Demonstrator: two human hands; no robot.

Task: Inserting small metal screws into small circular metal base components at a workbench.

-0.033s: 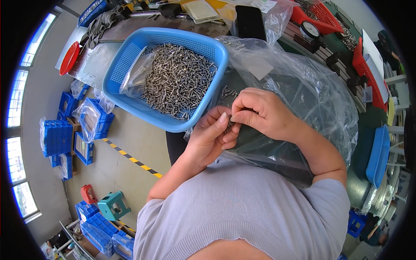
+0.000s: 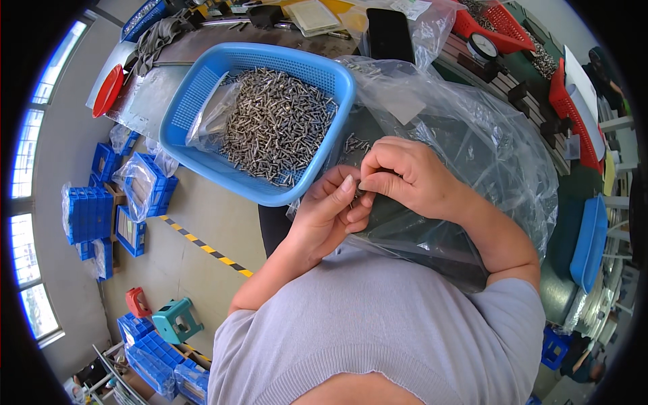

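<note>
My left hand is curled in front of my body, with a few small metal parts showing between its thumb and fingers. Against these fingertips, my right hand makes a pinch with thumb and forefinger. Whatever that pinch holds is mostly hidden by the fingers. Just beyond the hands lies a small loose pile of metal pins. To the left stands a blue plastic basket, with a heap of short silvery metal pins and a clear plastic bag inside.
Clear plastic sheeting covers the table to the right. A black phone lies at the back, near a dial gauge and a red basket. On the floor at left are blue crates and a green stool.
</note>
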